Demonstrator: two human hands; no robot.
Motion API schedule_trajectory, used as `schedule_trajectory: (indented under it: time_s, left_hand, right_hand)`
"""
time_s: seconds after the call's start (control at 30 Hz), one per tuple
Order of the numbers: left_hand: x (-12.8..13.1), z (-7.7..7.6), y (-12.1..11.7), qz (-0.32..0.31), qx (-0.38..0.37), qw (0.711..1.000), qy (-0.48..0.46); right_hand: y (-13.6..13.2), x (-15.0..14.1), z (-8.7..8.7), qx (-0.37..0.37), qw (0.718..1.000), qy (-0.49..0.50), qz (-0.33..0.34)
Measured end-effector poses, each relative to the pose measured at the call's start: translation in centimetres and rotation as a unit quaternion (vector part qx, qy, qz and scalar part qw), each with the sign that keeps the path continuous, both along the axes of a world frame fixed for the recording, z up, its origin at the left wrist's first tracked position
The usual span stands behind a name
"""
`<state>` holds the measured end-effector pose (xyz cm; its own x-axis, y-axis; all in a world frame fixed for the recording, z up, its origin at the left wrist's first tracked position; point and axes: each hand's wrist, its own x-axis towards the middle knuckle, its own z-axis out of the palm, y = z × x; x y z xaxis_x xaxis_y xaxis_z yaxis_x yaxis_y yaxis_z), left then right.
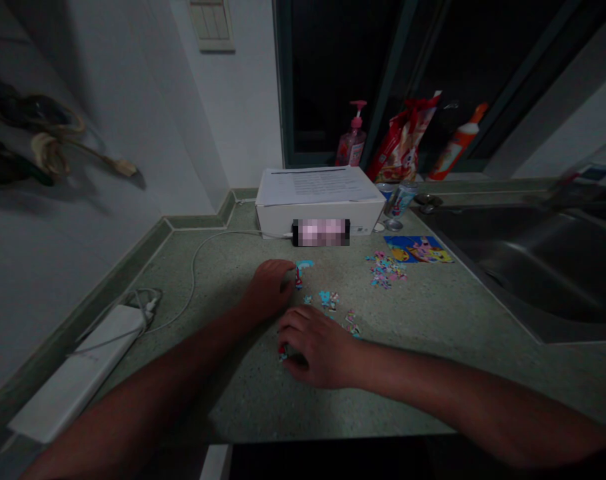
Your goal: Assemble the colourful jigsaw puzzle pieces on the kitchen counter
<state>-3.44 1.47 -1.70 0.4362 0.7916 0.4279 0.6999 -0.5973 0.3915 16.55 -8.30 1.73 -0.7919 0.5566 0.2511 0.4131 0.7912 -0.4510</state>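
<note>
Small jigsaw puzzle pieces lie on the speckled green-grey counter in front of me. My left hand (270, 288) has curled fingers at the left edge of a few joined puzzle pieces (299, 277), red and blue, holding them against the counter. Closer to me, my right hand (319, 343) is bent palm-down, its fingers and thumb around a small red-and-white puzzle piece (283, 351), partly hidden by the fingers. Between the hands and to the right are loose light-blue pieces (325, 297) and mixed-colour pieces (351, 321), some partly behind the right hand.
A bigger heap of pieces (387, 269) lies right, beside a colourful cartoon picture card (419, 249). Behind stand a white box (277, 217) and a phone (321, 233) on a cable. A sink (527, 267) is at right, a white power strip (83, 373) at left.
</note>
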Motion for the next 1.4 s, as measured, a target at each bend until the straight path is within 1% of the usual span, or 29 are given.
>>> schedule_trajectory:
  time_s: [0.2, 0.4, 0.5, 0.6, 0.77, 0.83, 0.9, 0.97, 1.07, 1.13, 1.4]
  left_hand:
    - [0.1, 0.2, -0.1, -0.001, -0.003, 1.0, -0.001]
    - [0.0, 0.1, 0.0, 0.0, -0.006, 1.0, -0.001]
    - [0.0, 0.1, 0.0, 0.0, -0.005, 1.0, -0.003]
    - [0.0, 0.1, -0.1, 0.002, -0.005, 1.0, -0.003]
    - [0.0, 0.2, -0.1, 0.0, -0.001, 1.0, -0.001]
    - [0.0, 0.2, -0.1, -0.002, 0.0, 1.0, 0.0]
    - [0.1, 0.2, -0.1, 0.0, -0.001, 1.0, 0.002]
    - [0.1, 0.3, -0.1, 0.003, -0.004, 1.0, 0.004]
    - [0.1, 0.4, -0.1, 0.002, -0.007, 1.0, 0.007]
    - [0.1, 0.4, -0.1, 0.003, -0.008, 1.0, 0.007]
    - [0.1, 0.2, -0.1, 0.007, -0.013, 1.0, 0.002]
  right_hand:
    - [-0.1, 0.0, 0.2, -0.004, 1.0, 0.009, 0.007]
    - [-0.1, 0.2, 0.6, 0.005, 1.0, 0.009, 0.011]
    - [0.3, 0.7, 0.6, 0.019, 1.0, 0.012, 0.008]
    - [1.5, 1.7, 0.9, 0.044, 0.999, 0.013, -0.011]
    - [5.0, 5.2, 2.2, 0.072, 0.992, 0.034, -0.095]
    - [6.6, 6.9, 2.4, 0.079, 0.989, 0.028, -0.125]
    - [7.9, 8.5, 2.0, 0.081, 0.985, 0.011, -0.154]
    - [8.8, 9.7, 1.3, 0.083, 0.98, 0.0, -0.182]
    - [9.3, 10.8, 0.2, 0.088, 0.977, -0.02, -0.195]
    - [9.4, 11.1, -0.3, 0.091, 0.976, -0.034, -0.197]
    - [9.1, 11.3, -0.2, 0.096, 0.974, -0.049, -0.199]
